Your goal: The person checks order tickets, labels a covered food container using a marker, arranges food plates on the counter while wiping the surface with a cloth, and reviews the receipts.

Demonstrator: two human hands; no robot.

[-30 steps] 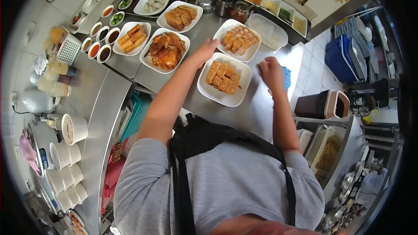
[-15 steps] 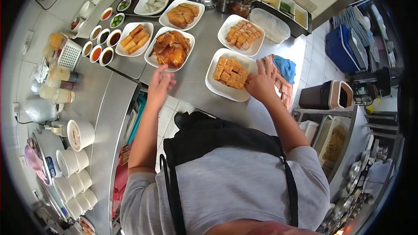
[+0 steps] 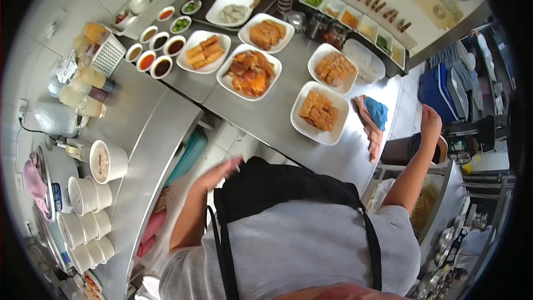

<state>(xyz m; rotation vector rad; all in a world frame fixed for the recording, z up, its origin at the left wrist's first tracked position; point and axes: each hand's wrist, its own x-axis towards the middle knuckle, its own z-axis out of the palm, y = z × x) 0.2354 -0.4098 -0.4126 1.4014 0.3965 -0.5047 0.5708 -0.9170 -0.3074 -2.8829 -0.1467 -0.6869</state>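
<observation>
My left hand (image 3: 222,173) is in front of the black apron (image 3: 277,183), fingers stretched out and slightly blurred, holding nothing. Out to the right, past the table's edge, my right hand (image 3: 431,126) is raised with its fingers drawn together; nothing shows in it. Nearest on the steel table is a white dish of crispy golden pieces (image 3: 319,111). Behind it stands a dish of sliced roast meat (image 3: 335,69). Further left are a dish of chopped glazed poultry (image 3: 250,74), a dish of brown fried pieces (image 3: 267,34) and a dish of spring rolls (image 3: 205,53).
Pink and blue cloths (image 3: 375,114) lie at the table's right edge. Several sauce cups (image 3: 162,67) stand back left, and a garnish tray (image 3: 350,19) back right. Stacked paper tubs (image 3: 83,195) line the left counter (image 3: 147,128). A bin (image 3: 397,150) stands right.
My right hand has left the dish of crispy pieces and swung out to the right. My left hand has drawn back toward my body. The view has shifted, and the crispy pieces' dish is released.
</observation>
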